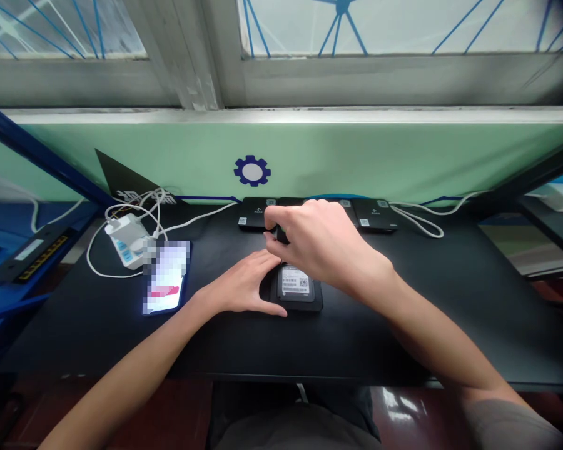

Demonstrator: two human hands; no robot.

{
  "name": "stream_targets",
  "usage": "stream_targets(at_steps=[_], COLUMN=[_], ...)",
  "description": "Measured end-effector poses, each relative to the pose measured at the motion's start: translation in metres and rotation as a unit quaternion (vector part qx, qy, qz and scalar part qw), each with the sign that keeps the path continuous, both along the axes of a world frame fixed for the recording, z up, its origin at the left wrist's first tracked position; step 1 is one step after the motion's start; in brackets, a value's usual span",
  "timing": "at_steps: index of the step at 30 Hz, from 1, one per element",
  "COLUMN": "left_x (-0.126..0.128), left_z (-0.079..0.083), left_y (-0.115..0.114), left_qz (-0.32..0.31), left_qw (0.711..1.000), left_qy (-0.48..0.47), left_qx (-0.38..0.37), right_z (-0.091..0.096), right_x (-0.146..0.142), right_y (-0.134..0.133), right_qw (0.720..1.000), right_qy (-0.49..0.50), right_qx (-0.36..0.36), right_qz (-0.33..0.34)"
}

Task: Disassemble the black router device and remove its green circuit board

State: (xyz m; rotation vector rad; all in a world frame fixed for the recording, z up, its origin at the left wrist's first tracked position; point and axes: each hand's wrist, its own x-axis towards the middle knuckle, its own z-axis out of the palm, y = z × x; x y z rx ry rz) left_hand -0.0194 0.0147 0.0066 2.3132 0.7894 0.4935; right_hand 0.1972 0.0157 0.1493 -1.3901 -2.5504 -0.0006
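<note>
A 2.5-inch drive [295, 283] with a white printed label lies flat on a slightly larger black base [315, 305] on the desk. My left hand [244, 282] holds the base from its left side, thumb along the near edge and fingers reaching toward the far edge. Above the drive's far end, my right hand [328, 234] is closed around a dark handle with a bit of green [282, 235], which looks like an upright screwdriver. Its lower end is mostly hidden by my fingers, so whether it touches the drive I cannot tell.
Several flat black devices [375, 215] stand in a row along the green back panel, partly behind my right hand. At left lie a lit phone [169, 278], a white power adapter [127, 240] and tangled white cables [115, 275]. Another white cable [425, 225] curls at right.
</note>
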Motion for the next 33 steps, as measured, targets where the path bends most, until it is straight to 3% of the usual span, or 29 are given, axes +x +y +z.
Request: stream_targets(at_steps=[12,20,33], left_x=[-0.0003,-0.0003,0.0002], left_z=[-0.002,0.0007,-0.0009], left_y=[0.0001,0.0,-0.0003], left_qz=[-0.001,-0.001,-0.001], left_qw=[1.0,1.0,1.0], left_qy=[-0.006,-0.002,-0.016], left_qx=[0.004,-0.002,-0.001], right_z=[0.0042,0.0029,0.0074], right_x=[-0.0004,-0.0026,-0.0005], right_y=[-0.0041,-0.0021,-0.0083], right_qw=[1.0,1.0,0.999], right_qy=[-0.002,-0.012,-0.022], right_qx=[-0.023,0.005,-0.037], right_qz=[0.01,-0.008,0.02])
